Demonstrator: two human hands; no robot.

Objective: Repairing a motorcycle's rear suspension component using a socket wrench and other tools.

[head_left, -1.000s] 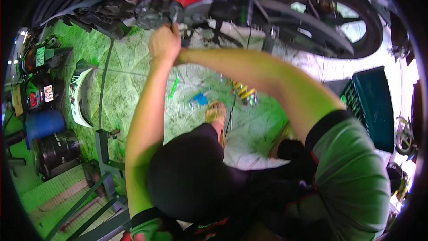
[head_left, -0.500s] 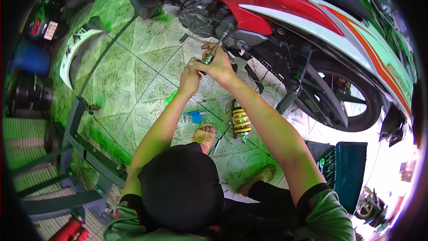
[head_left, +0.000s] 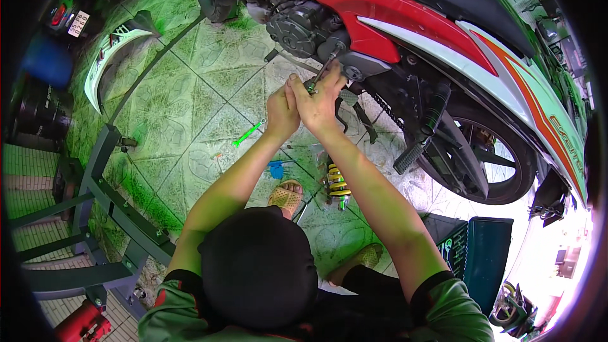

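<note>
A shiny metal socket wrench (head_left: 325, 68) slants from the side of the motorcycle's engine (head_left: 297, 31) down into my hands. My right hand (head_left: 318, 104) is closed around its near end, with the fingers reaching up along the shaft. Pressed against it, my left hand (head_left: 282, 113) is closed at the same end of the wrench, its thumb pointing up; its other fingers are mostly hidden. The wrench's far end meets the engine's lower cover, below the red side panel (head_left: 364, 31). What it sits on there is too small to make out.
On the tiles lie a green wrench (head_left: 248, 133), a blue item (head_left: 276, 168) and a yellow-spring shock absorber (head_left: 337, 185). An open dark green tool case (head_left: 487, 256) stands at right. A grey metal frame (head_left: 117, 199) is at left, a white curved fender (head_left: 104, 66) beyond it.
My view has shifted, so the motorcycle and floor things sit differently in it. My hands stay on the wrench, and my left hand is now more upright beside the right.
</note>
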